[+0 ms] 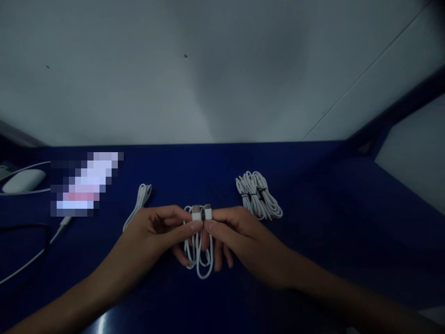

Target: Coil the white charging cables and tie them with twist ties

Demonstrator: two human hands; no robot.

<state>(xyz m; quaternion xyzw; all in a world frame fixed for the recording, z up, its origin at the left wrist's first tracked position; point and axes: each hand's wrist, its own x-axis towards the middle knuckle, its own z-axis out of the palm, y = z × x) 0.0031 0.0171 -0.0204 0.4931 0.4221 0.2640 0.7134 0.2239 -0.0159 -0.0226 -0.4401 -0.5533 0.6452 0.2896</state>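
Over the middle of the blue table (313,232), both my hands hold one white USB cable (199,250) folded into hanging loops. My left hand (156,232) pinches the larger plug end between thumb and fingers. My right hand (236,236) pinches the smaller plug end right beside it, so the two plugs stand side by side. The loops dangle below my fingers, just above the table.
A bundle of tied white cables (259,195) lies behind my right hand. A single folded white cable (139,202) lies behind my left hand. A white mouse (24,181) with cords sits at the far left, next to a pixelated patch. A pale wall rises behind the table.
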